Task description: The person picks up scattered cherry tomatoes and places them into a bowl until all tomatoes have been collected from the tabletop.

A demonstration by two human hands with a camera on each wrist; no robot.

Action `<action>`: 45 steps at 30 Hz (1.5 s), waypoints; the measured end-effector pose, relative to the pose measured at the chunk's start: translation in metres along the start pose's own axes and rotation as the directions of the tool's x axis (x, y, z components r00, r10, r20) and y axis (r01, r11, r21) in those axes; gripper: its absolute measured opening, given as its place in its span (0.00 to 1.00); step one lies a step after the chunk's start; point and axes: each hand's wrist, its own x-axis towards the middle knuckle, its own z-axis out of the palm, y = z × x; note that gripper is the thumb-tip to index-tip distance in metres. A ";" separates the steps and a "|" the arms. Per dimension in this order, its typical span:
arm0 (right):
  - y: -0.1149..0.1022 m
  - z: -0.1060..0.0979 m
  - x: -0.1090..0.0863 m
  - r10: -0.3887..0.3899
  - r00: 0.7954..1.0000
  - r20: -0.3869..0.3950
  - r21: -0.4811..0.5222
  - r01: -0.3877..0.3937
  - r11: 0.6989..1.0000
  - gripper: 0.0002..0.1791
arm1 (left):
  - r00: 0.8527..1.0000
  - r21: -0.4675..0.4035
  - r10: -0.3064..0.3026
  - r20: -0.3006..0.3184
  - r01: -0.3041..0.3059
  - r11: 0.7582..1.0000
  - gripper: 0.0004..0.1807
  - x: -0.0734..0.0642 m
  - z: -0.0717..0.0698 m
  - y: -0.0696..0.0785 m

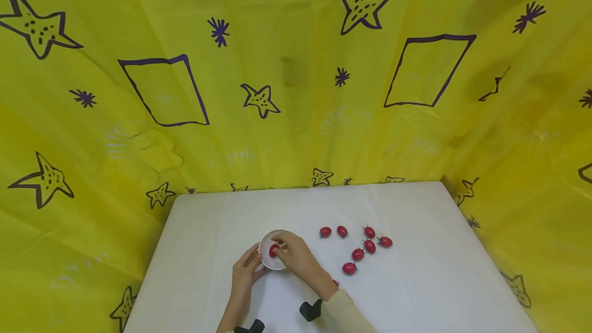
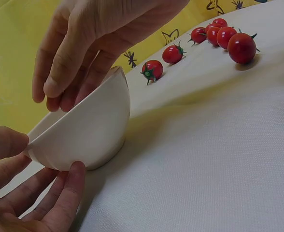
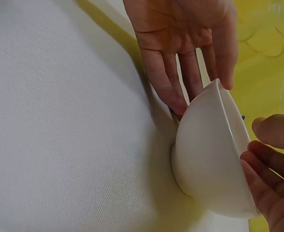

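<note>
A white bowl (image 1: 276, 266) stands on the white table with a red cherry tomato (image 1: 273, 251) inside it. My left hand (image 1: 246, 270) steadies the bowl from the left, thumb at the rim and fingertips against its outer wall, as the left wrist view shows. Over the opening is my right hand (image 1: 298, 257), its fingers reaching just inside the rim near the tomato. In the right wrist view its thumb and fingers (image 3: 262, 191) are spread apart, and no tomato shows between them; the bowl wall hides the inside there.
Several loose cherry tomatoes (image 1: 369, 246) with green stems lie on the table (image 1: 430, 271) to the right of the bowl. One more (image 1: 335, 282) is partly hidden behind the right wrist. A yellow patterned curtain (image 1: 296, 137) encloses the table at the back and sides.
</note>
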 end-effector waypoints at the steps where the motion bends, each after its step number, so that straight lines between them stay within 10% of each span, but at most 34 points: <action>1: -0.001 -0.002 -0.001 -0.001 1.000 -0.004 0.010 0.001 1.000 0.14 | 1.000 0.003 -0.001 -0.002 0.001 1.000 0.28 0.000 0.000 0.000; 20: 0.018 -0.037 -0.009 0.111 0.989 -0.098 0.131 -0.098 0.987 0.17 | 0.999 0.014 -0.026 -0.023 0.027 1.000 0.27 0.002 0.001 0.000; 45: 0.066 -0.068 -0.022 0.109 0.942 -0.318 -0.213 -0.183 0.960 0.19 | 0.999 0.039 -0.042 -0.030 0.043 0.998 0.27 -0.001 0.001 -0.001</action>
